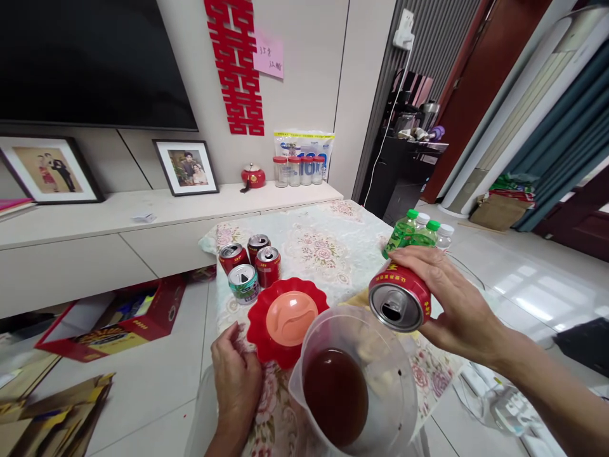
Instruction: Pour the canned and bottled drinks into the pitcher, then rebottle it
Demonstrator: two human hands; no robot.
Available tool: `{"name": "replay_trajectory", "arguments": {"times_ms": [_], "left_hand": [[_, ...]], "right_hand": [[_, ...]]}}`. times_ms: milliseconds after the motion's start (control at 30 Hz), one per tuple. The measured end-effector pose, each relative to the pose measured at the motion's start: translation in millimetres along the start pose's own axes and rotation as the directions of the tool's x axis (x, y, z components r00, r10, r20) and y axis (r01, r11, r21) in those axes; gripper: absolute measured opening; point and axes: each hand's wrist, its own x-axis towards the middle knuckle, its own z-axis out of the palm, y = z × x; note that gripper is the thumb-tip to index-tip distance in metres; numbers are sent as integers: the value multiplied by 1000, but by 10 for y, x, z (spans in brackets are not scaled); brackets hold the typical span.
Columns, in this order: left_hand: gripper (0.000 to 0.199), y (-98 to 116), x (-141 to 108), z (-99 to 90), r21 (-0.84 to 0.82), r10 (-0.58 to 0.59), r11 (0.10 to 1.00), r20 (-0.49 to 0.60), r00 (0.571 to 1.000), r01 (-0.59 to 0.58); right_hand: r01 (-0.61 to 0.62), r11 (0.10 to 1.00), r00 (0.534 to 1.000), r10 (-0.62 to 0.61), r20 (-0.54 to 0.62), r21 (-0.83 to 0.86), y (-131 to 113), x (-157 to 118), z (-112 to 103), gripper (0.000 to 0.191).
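Hands of one person worked at a table seen from above, the table covered by a flowered cloth (366,231). The right hand (447,301) wrapped a red can (413,285) around its side and base, fingers over the top, thumb partly hidden. The can was tipped over the near right part of the table, its opened mouth angled down at the edge of a clear plastic pitcher (404,384). Gripping it far from the opening probably kept the fingers clear of the mouth, and the tilt seemed meant to aim it inward. No stream showed, and whether can and rim touched could not be told.

Brownish liquid (335,397) covered the pitcher's bottom. The pitcher stood close to the person, wide top upward, likely for easy reach.

The left hand (236,374) rested loosely curled near the table's left edge, just beside a red scalloped dish (259,317). It visibly held nothing; its fingertips were too hidden to tell whether they pressed on anything. It may simply have been parked out of the way.

Beyond the dish, four upright cans (269,265) stood clustered, perhaps to leave working room. Bottles (401,235) stood at the far right, behind the right hand.
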Motion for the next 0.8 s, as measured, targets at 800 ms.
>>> {"name": "replay_trajectory", "arguments": {"times_ms": [800], "left_hand": [[51, -7, -22, 3, -13, 21, 1000, -23, 1000, -21]], "right_hand": [[242, 942, 968, -218, 124, -231, -59, 181, -112, 63]]}}
